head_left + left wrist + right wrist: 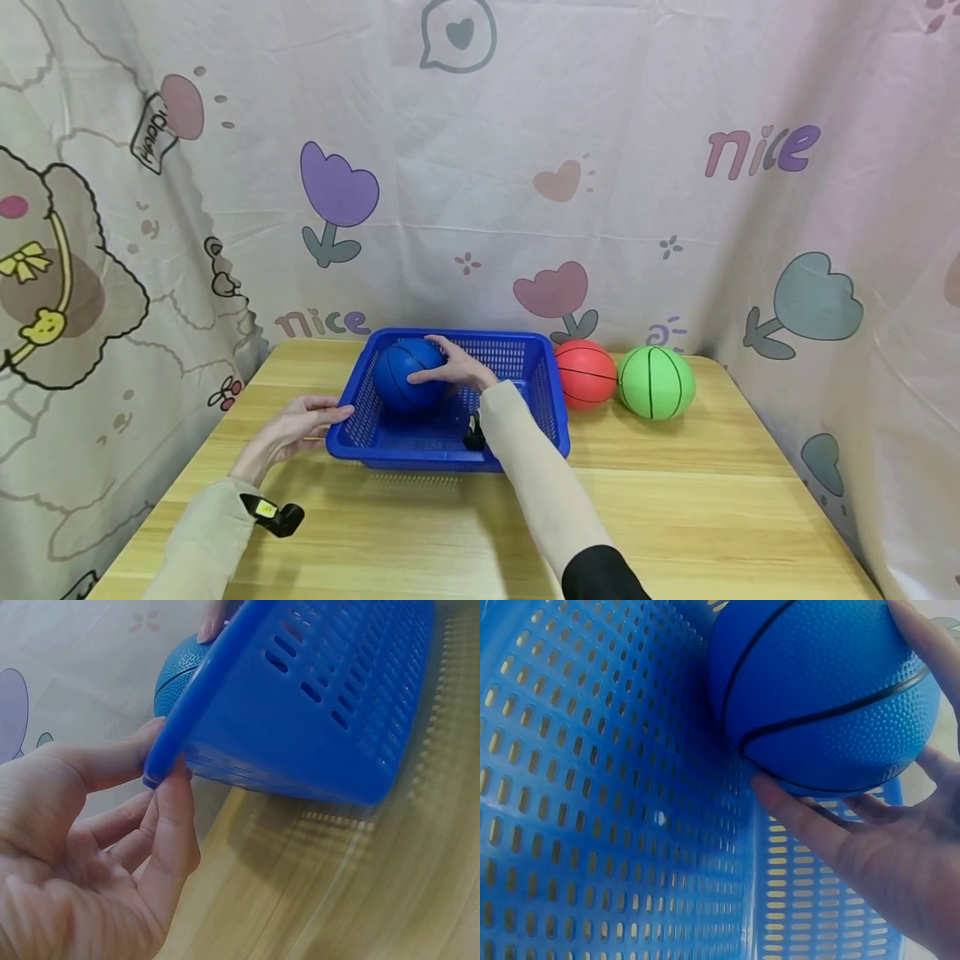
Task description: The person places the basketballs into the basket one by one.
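A blue plastic basket (450,457) with slotted walls is on the wooden table. At its left end, my left hand (296,427) pinches the rim between thumb and fingers; the left wrist view shows this hand (97,847) close up on the rim (202,697). Inside the basket, toward the left, is a blue ball (405,375) with black lines, like a small basketball. My right hand (455,367) holds that ball from its right side. In the right wrist view, the fingers (802,817) curve round the ball (817,697), close to the basket's slotted surface (615,795).
Right of the basket is a red ball (585,377), close against its right end. A green ball (656,383) stands beside the red one. Behind the wooden table (675,508) hangs a printed curtain (637,108), which also runs along both sides.
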A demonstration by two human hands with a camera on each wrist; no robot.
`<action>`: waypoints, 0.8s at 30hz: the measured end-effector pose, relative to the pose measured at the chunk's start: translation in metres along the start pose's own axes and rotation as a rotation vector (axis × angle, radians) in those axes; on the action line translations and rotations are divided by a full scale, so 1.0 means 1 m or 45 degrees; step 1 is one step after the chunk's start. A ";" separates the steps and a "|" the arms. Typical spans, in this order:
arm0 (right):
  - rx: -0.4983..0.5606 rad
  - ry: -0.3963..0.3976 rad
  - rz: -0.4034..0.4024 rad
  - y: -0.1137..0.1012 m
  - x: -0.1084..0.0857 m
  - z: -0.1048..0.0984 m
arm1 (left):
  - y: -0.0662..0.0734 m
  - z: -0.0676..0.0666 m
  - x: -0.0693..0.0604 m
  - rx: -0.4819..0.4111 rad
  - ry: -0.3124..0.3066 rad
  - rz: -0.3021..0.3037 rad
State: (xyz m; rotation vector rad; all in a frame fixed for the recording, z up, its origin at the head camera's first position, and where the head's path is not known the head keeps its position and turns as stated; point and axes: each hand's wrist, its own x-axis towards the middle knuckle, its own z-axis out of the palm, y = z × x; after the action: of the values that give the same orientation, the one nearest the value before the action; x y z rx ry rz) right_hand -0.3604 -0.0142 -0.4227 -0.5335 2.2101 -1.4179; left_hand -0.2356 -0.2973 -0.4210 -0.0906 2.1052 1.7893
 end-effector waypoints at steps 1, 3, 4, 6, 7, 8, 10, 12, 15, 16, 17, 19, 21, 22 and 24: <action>-0.004 -0.001 0.003 0.000 0.000 0.000 | 0.000 0.000 0.000 0.007 0.005 0.000; -0.012 -0.005 0.009 0.000 0.000 0.000 | 0.000 0.001 0.000 0.023 0.010 0.001; -0.017 -0.009 0.012 0.000 0.000 0.000 | 0.000 0.001 0.000 0.030 0.016 -0.001; -0.026 -0.017 0.012 0.000 0.001 0.000 | -0.001 0.001 0.000 0.049 0.036 -0.006; -0.031 -0.021 0.010 0.000 0.001 0.000 | -0.001 0.001 -0.001 0.063 0.039 -0.004; -0.035 -0.025 0.009 0.000 0.001 0.000 | -0.002 0.001 -0.001 0.070 0.050 -0.007; -0.045 -0.030 0.005 0.000 0.001 -0.001 | -0.002 0.001 -0.002 0.083 0.066 -0.010; -0.054 -0.032 0.006 -0.001 0.001 -0.001 | -0.002 0.001 -0.002 0.093 0.074 -0.010; -0.071 -0.039 0.014 -0.002 -0.001 -0.003 | -0.001 0.002 -0.002 0.101 0.079 -0.011; -0.076 -0.043 0.018 -0.003 -0.002 -0.003 | -0.001 0.002 -0.002 0.104 0.078 -0.010; -0.083 -0.046 0.021 -0.003 -0.002 -0.004 | -0.001 0.002 -0.001 0.104 0.078 -0.010; -0.091 -0.050 0.024 -0.004 -0.003 -0.005 | -0.001 0.003 -0.001 0.102 0.080 -0.010; -0.097 -0.054 0.028 -0.004 -0.002 -0.005 | -0.001 0.003 -0.001 0.102 0.077 -0.008; -0.098 -0.056 0.029 -0.005 -0.003 -0.005 | -0.001 0.003 -0.001 0.102 0.078 -0.009; -0.096 -0.059 0.033 -0.005 -0.002 -0.006 | -0.001 0.003 -0.001 0.102 0.078 -0.009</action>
State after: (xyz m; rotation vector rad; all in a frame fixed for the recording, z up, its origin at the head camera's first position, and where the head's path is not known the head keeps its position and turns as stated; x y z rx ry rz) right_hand -0.3614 -0.0105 -0.4158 -0.5553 2.2326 -1.3004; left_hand -0.2335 -0.2948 -0.4217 -0.1325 2.2135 1.7166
